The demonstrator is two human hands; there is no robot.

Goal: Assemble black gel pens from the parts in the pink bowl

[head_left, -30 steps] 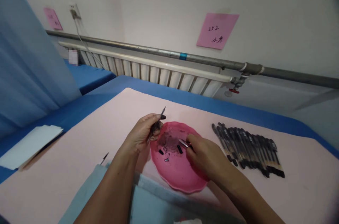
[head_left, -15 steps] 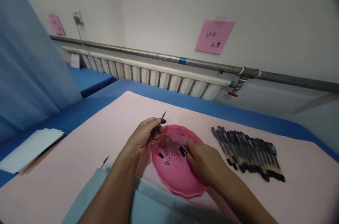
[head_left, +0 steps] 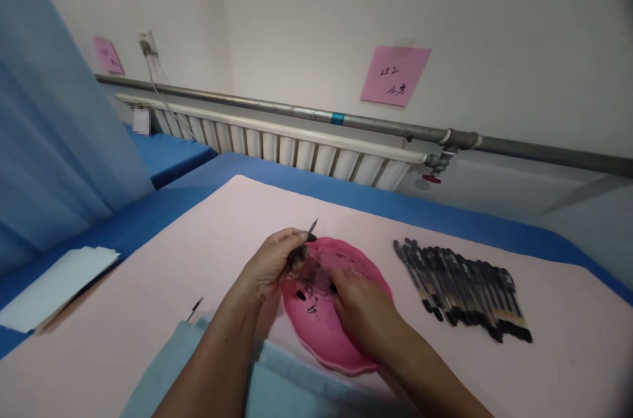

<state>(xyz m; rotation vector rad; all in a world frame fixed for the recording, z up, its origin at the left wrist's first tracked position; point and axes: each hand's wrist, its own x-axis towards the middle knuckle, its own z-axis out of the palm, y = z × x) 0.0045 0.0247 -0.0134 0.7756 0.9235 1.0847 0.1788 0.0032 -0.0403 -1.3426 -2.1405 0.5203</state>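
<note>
My left hand (head_left: 274,263) is closed around a slim pen (head_left: 312,227), its pointed tip sticking up past the thumb. Dark smudges cover the fingers of this hand. Over the pink scalloped tray (head_left: 336,349), my right hand (head_left: 363,309) has its fingers pinched together. A small black pen part (head_left: 333,287) shows at those fingertips, mostly hidden by them. In the tray lie dark specks and smears, a loose black cap (head_left: 301,295) and a small shiny metal piece (head_left: 311,310).
Several black-capped pens (head_left: 462,289) lie in a row right of the tray. A pen tip (head_left: 195,308) pokes out beside light blue cloth (head_left: 163,365) at the front. White sheets (head_left: 59,286) lie left. Behind the blue-edged table stand a radiator (head_left: 297,146) and pipe (head_left: 247,105).
My right hand has moved left, further over the tray's middle, and now hides the black part more. My left hand still grips the pen, slightly shifted. The view has tilted a little.
</note>
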